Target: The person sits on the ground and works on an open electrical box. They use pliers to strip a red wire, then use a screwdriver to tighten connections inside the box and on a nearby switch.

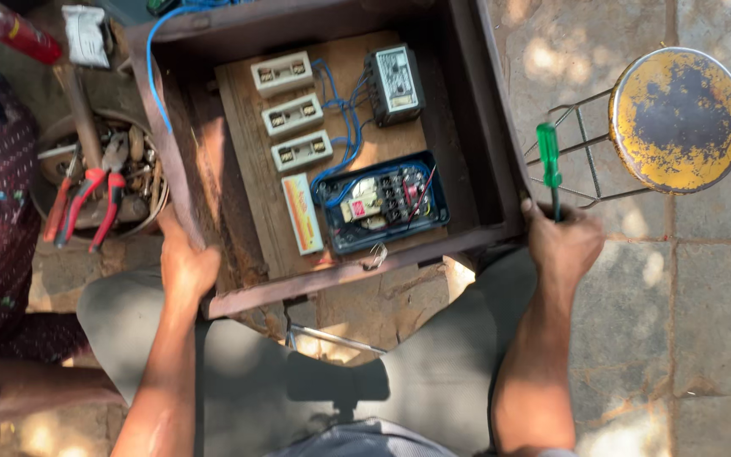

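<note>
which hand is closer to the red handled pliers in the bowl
Left. The left hand grips the near left corner of the metal box, just right of the red-handled pliers in the bowl. The right hand, holding a green screwdriver, is across the box.

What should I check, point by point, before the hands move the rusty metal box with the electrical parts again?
1. Left hand grips the metal box at its near left corner: ok.
2. Right hand on the box's near right corner: ok, but it also holds the green screwdriver.
3. Blue starter housing closed: not ok, its insides are exposed.
4. Power off: cannot tell.
5. Stool apart from the box: ok.
</note>
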A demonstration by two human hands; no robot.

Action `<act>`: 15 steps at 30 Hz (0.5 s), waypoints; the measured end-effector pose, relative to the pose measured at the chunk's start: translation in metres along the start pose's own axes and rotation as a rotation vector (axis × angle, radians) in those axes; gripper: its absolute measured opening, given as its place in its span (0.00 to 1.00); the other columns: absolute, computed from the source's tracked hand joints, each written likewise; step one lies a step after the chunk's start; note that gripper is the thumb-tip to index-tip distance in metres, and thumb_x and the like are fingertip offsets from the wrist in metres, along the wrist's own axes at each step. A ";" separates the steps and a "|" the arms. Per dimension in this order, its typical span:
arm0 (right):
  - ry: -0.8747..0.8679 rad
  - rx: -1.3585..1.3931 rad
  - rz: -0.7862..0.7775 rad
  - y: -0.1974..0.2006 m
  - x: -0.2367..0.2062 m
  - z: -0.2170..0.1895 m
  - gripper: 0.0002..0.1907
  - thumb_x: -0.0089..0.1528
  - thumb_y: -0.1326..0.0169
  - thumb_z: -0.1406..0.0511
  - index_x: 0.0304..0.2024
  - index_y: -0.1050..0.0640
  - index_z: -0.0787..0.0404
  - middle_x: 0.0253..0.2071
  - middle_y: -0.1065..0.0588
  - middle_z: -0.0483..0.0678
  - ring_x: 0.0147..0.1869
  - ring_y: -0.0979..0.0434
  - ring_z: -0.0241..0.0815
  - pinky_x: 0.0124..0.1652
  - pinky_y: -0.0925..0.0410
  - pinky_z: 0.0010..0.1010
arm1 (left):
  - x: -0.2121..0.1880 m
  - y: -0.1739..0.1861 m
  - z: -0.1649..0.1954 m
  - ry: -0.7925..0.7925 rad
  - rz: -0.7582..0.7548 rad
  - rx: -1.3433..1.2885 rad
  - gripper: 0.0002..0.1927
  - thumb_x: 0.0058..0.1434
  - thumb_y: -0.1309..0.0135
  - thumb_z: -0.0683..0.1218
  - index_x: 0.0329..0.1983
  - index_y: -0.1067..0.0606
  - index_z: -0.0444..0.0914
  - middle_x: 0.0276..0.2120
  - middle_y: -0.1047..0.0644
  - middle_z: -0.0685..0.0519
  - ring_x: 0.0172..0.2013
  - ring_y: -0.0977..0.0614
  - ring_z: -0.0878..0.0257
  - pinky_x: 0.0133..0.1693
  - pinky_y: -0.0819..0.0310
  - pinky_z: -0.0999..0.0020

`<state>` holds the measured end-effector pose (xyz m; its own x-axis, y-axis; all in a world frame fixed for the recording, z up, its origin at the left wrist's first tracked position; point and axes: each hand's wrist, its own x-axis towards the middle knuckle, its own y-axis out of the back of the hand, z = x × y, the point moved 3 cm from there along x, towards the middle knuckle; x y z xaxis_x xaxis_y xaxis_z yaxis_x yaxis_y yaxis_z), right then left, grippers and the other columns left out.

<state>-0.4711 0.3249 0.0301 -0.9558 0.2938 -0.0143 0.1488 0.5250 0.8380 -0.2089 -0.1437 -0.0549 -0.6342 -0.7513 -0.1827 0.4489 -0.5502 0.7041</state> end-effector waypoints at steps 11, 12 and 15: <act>-0.006 0.344 -0.125 -0.005 -0.011 0.004 0.14 0.58 0.31 0.64 0.42 0.16 0.68 0.29 0.20 0.46 0.30 0.24 0.30 0.31 0.31 0.22 | -0.047 -0.053 0.114 0.370 -0.279 0.116 0.33 0.58 0.37 0.62 0.65 0.27 0.48 0.49 0.19 0.39 0.50 0.17 0.50 0.53 0.26 0.57; 0.008 0.389 -0.103 -0.007 -0.010 0.004 0.14 0.59 0.32 0.65 0.42 0.16 0.68 0.30 0.20 0.46 0.30 0.23 0.30 0.32 0.30 0.21 | -0.050 -0.076 0.138 0.191 -0.490 -0.110 0.20 0.65 0.48 0.54 0.60 0.23 0.49 0.45 0.15 0.46 0.43 0.13 0.51 0.47 0.22 0.60; 0.080 0.503 -0.026 -0.011 -0.008 0.001 0.11 0.63 0.34 0.66 0.43 0.17 0.69 0.33 0.20 0.46 0.33 0.23 0.30 0.35 0.30 0.21 | -0.037 -0.143 0.209 -0.431 -0.486 -0.164 0.18 0.59 0.39 0.51 0.50 0.19 0.39 0.38 0.20 0.47 0.39 0.17 0.54 0.43 0.23 0.60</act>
<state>-0.4644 0.3181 0.0206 -0.9743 0.2239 0.0265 0.2097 0.8569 0.4708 -0.3815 0.0393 -0.0053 -0.9679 -0.2100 -0.1384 0.1169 -0.8629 0.4916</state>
